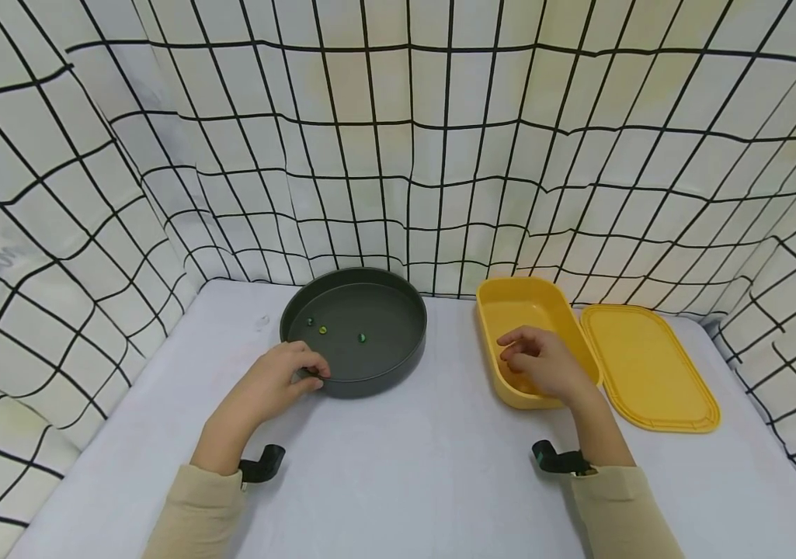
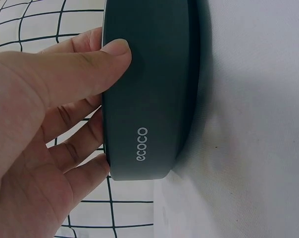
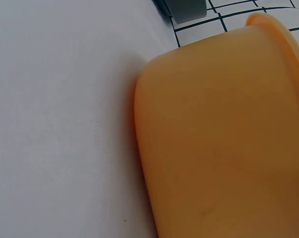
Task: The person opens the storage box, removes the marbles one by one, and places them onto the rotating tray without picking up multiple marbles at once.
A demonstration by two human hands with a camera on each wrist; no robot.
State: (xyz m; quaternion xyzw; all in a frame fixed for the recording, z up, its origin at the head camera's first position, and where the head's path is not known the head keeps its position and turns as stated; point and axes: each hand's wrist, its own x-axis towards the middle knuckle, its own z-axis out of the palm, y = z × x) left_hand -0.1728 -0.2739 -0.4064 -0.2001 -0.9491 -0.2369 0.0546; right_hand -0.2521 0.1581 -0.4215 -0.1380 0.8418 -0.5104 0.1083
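My left hand [image 1: 277, 380] grips the near-left rim of a round dark grey pan [image 1: 370, 373], thumb on the outer wall and fingers over the edge. In the left wrist view the thumb [image 2: 117, 49] presses the wall beside a white "ecoco" mark. Three small green and yellow-green glass marbles [image 1: 362, 338] lie apart on the pan's floor. Over the yellow plastic box [image 1: 509, 289] hovers my right hand [image 1: 543, 361], its fingers loosely bent with nothing visible between them. The right wrist view shows only the outer wall of the box [image 3: 219, 129]; the hand is out of sight there.
A flat yellow lid [image 1: 652, 365] lies on the white table [image 1: 398, 481], just right of the box. White walls covered with black netting [image 1: 384, 155] close off the back and both sides. The pan stands left of the box, with a gap between them.
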